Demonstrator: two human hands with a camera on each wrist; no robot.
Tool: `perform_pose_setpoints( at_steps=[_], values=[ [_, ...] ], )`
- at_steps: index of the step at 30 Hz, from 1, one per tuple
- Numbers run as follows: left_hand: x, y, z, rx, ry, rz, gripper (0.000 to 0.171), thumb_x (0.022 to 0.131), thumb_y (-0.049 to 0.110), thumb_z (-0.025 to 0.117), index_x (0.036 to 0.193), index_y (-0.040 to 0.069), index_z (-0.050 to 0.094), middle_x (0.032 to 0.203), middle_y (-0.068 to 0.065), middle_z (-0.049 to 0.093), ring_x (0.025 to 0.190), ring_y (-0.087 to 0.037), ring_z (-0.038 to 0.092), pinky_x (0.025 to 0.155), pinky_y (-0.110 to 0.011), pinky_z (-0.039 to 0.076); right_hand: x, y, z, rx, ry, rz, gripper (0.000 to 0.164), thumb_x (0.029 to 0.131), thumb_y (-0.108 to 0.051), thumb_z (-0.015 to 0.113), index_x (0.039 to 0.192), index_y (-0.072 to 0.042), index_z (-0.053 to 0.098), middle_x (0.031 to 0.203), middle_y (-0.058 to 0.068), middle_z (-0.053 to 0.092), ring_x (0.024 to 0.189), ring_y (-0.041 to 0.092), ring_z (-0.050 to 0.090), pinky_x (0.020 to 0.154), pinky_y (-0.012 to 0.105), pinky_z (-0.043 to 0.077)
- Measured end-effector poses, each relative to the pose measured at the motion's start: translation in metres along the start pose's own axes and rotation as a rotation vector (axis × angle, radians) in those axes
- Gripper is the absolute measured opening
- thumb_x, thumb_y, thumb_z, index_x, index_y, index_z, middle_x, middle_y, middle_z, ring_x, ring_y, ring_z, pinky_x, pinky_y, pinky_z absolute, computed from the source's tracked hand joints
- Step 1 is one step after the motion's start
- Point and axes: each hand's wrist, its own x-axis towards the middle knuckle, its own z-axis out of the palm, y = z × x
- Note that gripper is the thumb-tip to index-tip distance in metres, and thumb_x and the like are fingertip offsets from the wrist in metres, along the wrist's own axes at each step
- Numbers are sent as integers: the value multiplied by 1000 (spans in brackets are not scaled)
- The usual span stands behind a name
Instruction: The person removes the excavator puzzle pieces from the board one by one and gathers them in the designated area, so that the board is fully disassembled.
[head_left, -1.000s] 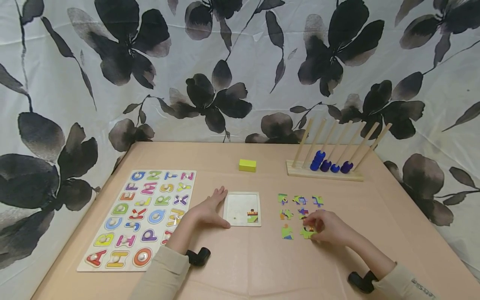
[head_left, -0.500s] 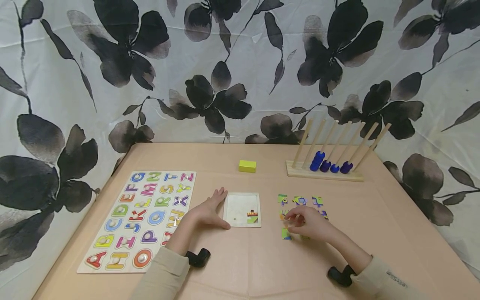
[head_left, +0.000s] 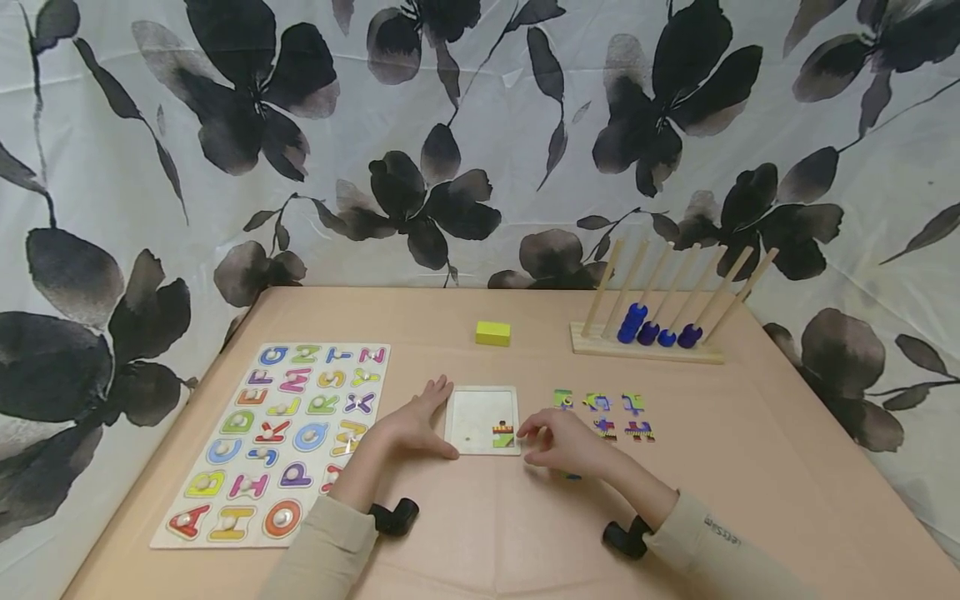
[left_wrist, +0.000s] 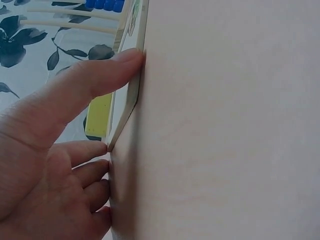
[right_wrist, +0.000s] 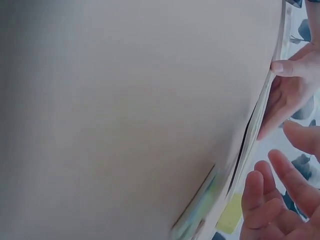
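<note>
My left hand (head_left: pixel 412 423) lies at the left side of a small white square puzzle board (head_left: pixel 472 417), fingers fairly straight. The thumb touches the board's near edge, also visible in the left wrist view. A small picture piece (head_left: pixel 503 433) sits in the board's near right corner. My right hand (head_left: pixel 562 446) is beside the board's right edge. In the right wrist view its thumb (right_wrist: pixel 302 137) and index finger are apart, with no piece visible between them. Several colourful jigsaw pieces (head_left: pixel 597 402) lie right of the board; the right hand covers some of them.
A white alphabet board (head_left: pixel 281 450) with knobbed letters lies at the left. Behind the puzzle board is a yellow block (head_left: pixel 492 333). A wooden peg rack (head_left: pixel 648 354) with blue beads stands at the back right, before a floral curtain (head_left: pixel 420 100).
My right hand has moved left from over the jigsaw pieces to the puzzle board's right edge, uncovering pieces on the right. The left hand stays at the board.
</note>
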Motion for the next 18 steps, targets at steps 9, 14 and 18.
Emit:
perform_pose_setpoints(
  at_steps=[9, 14, 18],
  values=[
    [-1, 2, 0, 7, 7, -5, 107, 64, 28, 83, 143, -4, 18, 151, -18, 8, 138, -33, 2, 110, -49, 8, 24, -13, 10, -76, 3, 75, 42, 72, -15, 76, 110, -4, 62, 93, 3, 55, 63, 11, 47, 49, 20, 40],
    [-2, 2, 1, 12, 5, -8, 107, 64, 29, 82, 143, -4, 18, 151, -17, 8, 138, -32, 2, 110, -49, 8, 34, -18, 13, -169, -17, 80, 52, 69, -15, 78, 114, 1, 60, 91, 3, 51, 66, 12, 45, 52, 21, 38],
    [-1, 1, 1, 6, 6, -5, 107, 64, 29, 82, 143, -4, 18, 151, -17, 8, 138, -33, 2, 110, -49, 8, 38, -21, 14, -240, -49, 62, 49, 67, -15, 79, 109, 3, 61, 88, 3, 48, 72, 13, 44, 60, 24, 41]
  ],
)
